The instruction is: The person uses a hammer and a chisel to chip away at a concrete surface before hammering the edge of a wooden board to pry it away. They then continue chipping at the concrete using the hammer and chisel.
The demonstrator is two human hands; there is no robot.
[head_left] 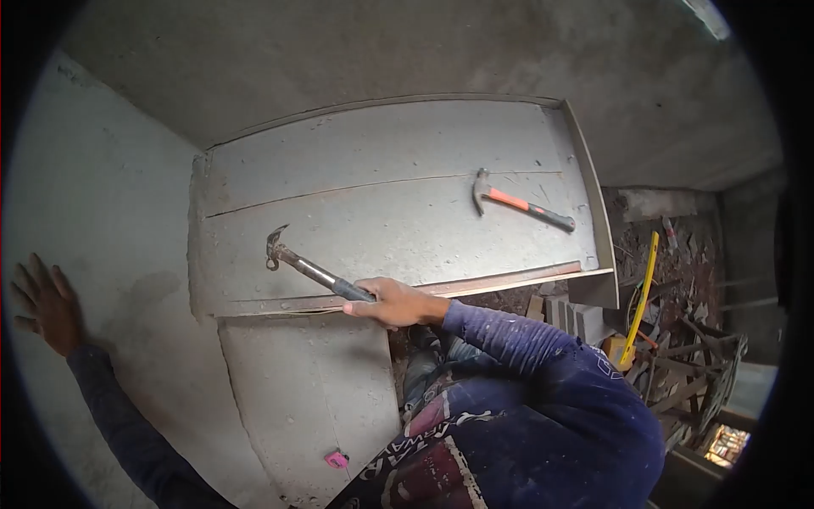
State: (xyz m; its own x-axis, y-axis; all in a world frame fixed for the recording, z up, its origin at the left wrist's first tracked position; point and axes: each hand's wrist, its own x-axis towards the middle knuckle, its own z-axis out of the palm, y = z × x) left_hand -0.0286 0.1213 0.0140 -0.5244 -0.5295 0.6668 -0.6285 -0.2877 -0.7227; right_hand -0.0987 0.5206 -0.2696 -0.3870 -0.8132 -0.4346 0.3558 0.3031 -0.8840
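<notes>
Right hand grips hammer; orange hammer on shelf (left hand splayed).

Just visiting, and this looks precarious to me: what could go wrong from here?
The right hand grips the steel hammer at its handle end; a glancing blow on the grey slab could twist it loose. The orange-handled hammer lies loose on that slab, so jolts might slide it off toward the rubble below. The left hand only presses flat on the wall, a weak brace.

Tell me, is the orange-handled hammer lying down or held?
Lying down: the orange-handled hammer rests flat on the concrete ledge with no hand on it.
</notes>
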